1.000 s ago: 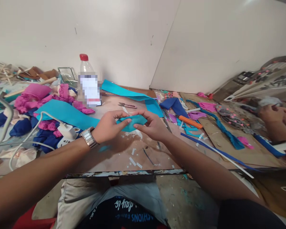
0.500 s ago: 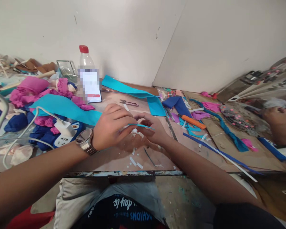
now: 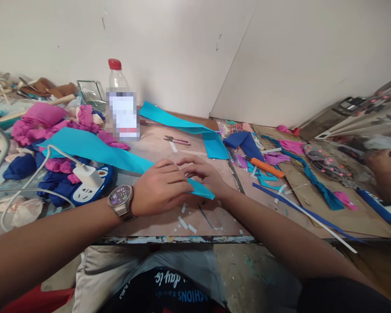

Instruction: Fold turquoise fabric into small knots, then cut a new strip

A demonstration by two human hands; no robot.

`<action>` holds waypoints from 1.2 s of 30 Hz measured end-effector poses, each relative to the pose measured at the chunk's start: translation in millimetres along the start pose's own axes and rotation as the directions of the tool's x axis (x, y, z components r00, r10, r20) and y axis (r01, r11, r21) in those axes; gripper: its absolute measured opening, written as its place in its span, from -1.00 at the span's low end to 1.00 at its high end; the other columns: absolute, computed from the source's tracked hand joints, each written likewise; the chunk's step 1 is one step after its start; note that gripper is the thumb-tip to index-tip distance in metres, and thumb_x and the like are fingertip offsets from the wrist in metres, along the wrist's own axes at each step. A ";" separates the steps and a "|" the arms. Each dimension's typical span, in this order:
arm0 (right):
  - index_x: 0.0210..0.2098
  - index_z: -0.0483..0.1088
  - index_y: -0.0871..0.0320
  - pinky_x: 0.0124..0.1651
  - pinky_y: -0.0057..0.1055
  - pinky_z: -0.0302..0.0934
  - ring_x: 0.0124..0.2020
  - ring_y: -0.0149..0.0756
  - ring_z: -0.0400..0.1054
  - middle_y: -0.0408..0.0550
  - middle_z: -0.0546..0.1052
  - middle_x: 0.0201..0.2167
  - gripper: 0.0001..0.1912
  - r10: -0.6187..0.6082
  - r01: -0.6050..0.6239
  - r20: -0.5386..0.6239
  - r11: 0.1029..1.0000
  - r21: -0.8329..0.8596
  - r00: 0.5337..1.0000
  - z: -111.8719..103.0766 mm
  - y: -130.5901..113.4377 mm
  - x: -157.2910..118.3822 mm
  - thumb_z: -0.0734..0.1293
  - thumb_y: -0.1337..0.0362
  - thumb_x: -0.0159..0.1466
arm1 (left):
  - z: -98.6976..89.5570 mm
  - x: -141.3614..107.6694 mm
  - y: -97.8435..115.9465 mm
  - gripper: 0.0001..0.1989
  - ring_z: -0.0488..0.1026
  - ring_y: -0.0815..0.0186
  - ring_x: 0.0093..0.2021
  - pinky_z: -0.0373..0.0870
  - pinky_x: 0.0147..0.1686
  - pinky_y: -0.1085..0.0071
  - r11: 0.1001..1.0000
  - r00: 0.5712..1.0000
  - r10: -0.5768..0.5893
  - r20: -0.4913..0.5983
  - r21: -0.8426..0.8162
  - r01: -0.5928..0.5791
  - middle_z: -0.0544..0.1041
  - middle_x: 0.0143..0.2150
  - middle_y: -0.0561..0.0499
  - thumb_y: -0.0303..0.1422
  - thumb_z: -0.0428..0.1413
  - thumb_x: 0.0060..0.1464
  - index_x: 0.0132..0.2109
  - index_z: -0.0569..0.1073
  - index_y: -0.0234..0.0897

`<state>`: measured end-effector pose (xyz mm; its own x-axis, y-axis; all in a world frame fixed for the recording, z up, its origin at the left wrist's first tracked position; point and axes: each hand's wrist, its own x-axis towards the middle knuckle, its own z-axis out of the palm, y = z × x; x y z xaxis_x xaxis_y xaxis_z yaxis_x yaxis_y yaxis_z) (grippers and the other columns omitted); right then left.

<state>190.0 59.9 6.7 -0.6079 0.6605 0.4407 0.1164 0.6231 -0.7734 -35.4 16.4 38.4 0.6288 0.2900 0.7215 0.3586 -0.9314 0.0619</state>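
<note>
A long turquoise fabric strip (image 3: 124,158) runs from the cloth heap on the left to my hands over the table. My left hand (image 3: 164,187), with a watch on its wrist, is closed over the strip, fingers bent. Facing it, my right hand (image 3: 205,174) has its fingers curled round the strip close to the left fingertips. The strip's pointed end sticks out flat below the right fingers. Both thumbs are mostly hidden. Behind my hands lies a pair of thread snips (image 3: 177,140), apart from them.
Another turquoise strip (image 3: 182,124) lies along the wall. A bottle (image 3: 117,78) and a phone (image 3: 125,114) stand at the back left. A power strip (image 3: 106,178) sits beside my left wrist. An orange-handled cutter (image 3: 267,167) lies to the right. A co-worker's hand (image 3: 386,167) shows far right.
My hands have tipped and lowered slightly, so the strip's end shows its flat face instead of its edge. More of the strip shows left of my left hand.
</note>
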 end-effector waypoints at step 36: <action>-0.09 0.60 0.12 -0.14 -0.29 0.45 -0.20 -0.20 0.55 0.01 0.65 -0.16 -0.62 0.336 -0.339 0.048 0.927 0.159 0.941 6.2 2.3 -2.9 0.55 0.02 0.21 | 5.5 -11.2 -1.5 -0.77 0.56 0.37 -0.35 0.37 -0.31 0.46 0.827 0.896 -0.418 0.150 -0.345 0.444 0.68 -0.30 0.04 -0.19 0.15 0.36 -0.16 0.62 -0.22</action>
<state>187.2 56.8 0.8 -0.5701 0.8108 0.1328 0.1890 0.2867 -0.9392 -39.2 15.8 26.4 0.5169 0.6822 0.5172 0.3374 -0.7176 0.6093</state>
